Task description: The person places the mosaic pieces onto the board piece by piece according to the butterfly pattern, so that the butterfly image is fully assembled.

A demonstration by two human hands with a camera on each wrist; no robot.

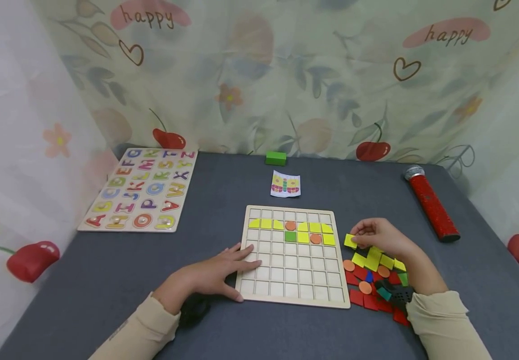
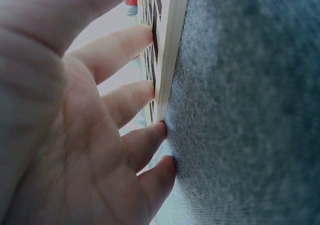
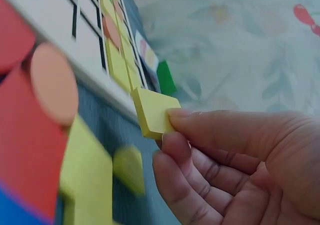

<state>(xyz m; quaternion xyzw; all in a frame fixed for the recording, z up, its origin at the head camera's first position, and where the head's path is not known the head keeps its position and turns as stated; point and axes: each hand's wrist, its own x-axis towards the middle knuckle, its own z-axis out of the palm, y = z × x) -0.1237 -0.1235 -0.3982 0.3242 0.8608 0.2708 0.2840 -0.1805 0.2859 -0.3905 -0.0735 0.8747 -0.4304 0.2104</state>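
Observation:
My right hand [image 1: 383, 237] pinches a yellow square tile [image 3: 154, 110] between thumb and fingers, just off the right edge of the wooden grid board [image 1: 277, 287]. Spread across that board's left edge is my left hand [image 1: 216, 272], two fingertips over the grid and the thumb by the near corner. In the left wrist view, other fingertips touch the board's side and the cloth. Yellow tiles and an orange disc [image 1: 290, 226] fill the board's second row. The third row holds a green square [image 1: 290, 236], yellow tiles and another orange disc [image 1: 315, 239].
Beneath my right arm lies a pile of red tiles [image 1: 356, 297], yellow tiles [image 1: 373, 258] and orange discs. Behind the board are a butterfly pattern card [image 1: 285, 184] and a green block [image 1: 276, 158]. An alphabet board [image 1: 139, 192] lies left, a red microphone [image 1: 432, 205] right.

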